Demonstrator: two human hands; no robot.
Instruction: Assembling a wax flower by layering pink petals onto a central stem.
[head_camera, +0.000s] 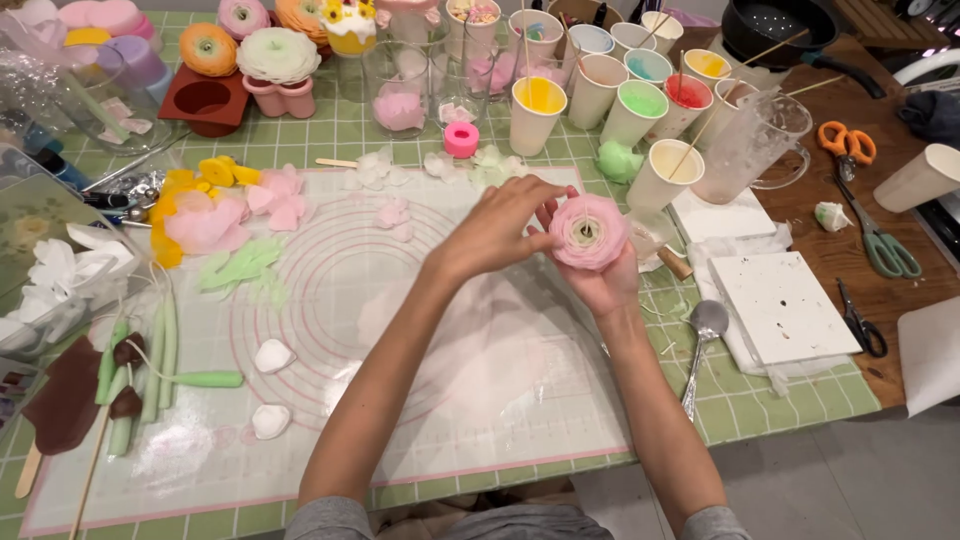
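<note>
- Head view: the right hand (605, 285) cups a pink layered flower (588, 232) from below, its grip closed round the underside, above the right part of the white mat (420, 400) on the desk (790, 400).
- The left hand (497, 228) reaches across from the left; its fingertips (548, 212) pinch the flower's outer petals, a narrow grip touching the bloom.
- On the mat's far left lie loose pink petals (205, 225), yellow pieces (215, 172) and green leaves (240, 265); green stems (165, 350) lie near the left edge.
- Along the far side stands a row of paper cups (640, 105) with coloured fillings and sticks.
- To the right, two white square blocks (785, 305) rest on the desk, with a spoon (705, 330) just beside them and orange-handled scissors (848, 142) farther off.
</note>
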